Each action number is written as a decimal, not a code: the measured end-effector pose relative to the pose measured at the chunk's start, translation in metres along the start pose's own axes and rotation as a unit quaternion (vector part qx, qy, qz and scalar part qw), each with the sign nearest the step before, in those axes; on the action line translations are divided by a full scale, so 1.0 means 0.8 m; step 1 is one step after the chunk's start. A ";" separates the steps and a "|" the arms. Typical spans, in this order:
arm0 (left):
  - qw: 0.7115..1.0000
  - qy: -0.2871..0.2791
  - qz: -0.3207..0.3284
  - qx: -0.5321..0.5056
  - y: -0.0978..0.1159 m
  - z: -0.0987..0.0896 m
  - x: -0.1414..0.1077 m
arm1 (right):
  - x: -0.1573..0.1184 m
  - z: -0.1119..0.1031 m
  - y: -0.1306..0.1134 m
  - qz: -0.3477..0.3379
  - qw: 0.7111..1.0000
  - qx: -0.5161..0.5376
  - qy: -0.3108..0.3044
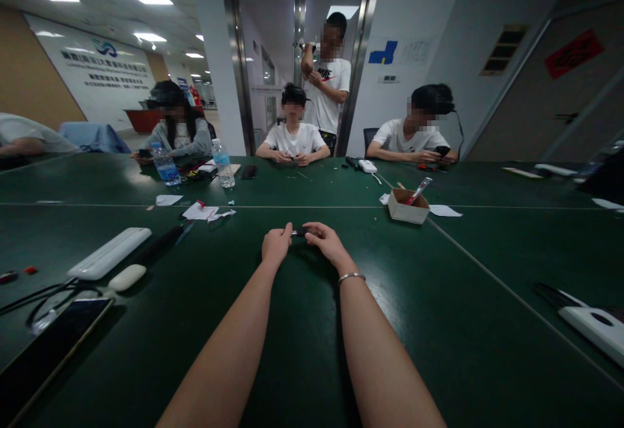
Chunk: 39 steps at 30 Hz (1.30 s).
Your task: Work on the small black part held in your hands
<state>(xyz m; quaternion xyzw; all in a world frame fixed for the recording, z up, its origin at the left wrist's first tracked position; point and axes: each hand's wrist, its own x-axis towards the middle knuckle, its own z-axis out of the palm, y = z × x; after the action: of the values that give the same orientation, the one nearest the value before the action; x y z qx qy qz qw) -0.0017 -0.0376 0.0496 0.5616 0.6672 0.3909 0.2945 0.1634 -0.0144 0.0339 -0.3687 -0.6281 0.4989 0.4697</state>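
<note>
In the head view, both my hands meet just above the green table (302, 324), near its middle. Between them is a small black object with a silver end (299, 233), too small to name for certain. My left hand (275, 246) is closed, with thumb and fingers pinching the silver end. The fingers of my right hand (327, 244), curled round from the other side, pinch the black end. My fingers hide part of the object. A silver bracelet (351, 277) is on my right wrist.
At left lie a phone (56, 343), a white power bank (111, 252), a pale rounded case (127, 278) and cables. A small cardboard box (408, 212) stands ahead right. Water bottles (223, 164), paper scraps and several people are across the table. Another white device (595, 330) lies far right.
</note>
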 end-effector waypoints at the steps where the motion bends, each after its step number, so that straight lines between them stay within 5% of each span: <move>1: 1.000 -0.002 -0.001 -0.002 0.000 0.000 0.000 | 0.000 0.000 -0.001 0.001 1.000 -0.002 0.002; 15: 1.000 -0.003 0.027 0.008 -0.008 0.003 0.006 | 0.003 0.000 0.006 0.004 1.000 0.002 0.015; 39: 0.988 -0.044 0.089 -0.121 -0.021 0.007 0.016 | 0.003 0.000 0.005 0.029 0.999 0.028 0.028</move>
<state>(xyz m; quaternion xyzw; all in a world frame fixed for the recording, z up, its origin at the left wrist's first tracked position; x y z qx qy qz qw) -0.0085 -0.0254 0.0329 0.5952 0.5488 0.4688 0.3533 0.1631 -0.0112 0.0305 -0.3874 -0.5897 0.5188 0.4827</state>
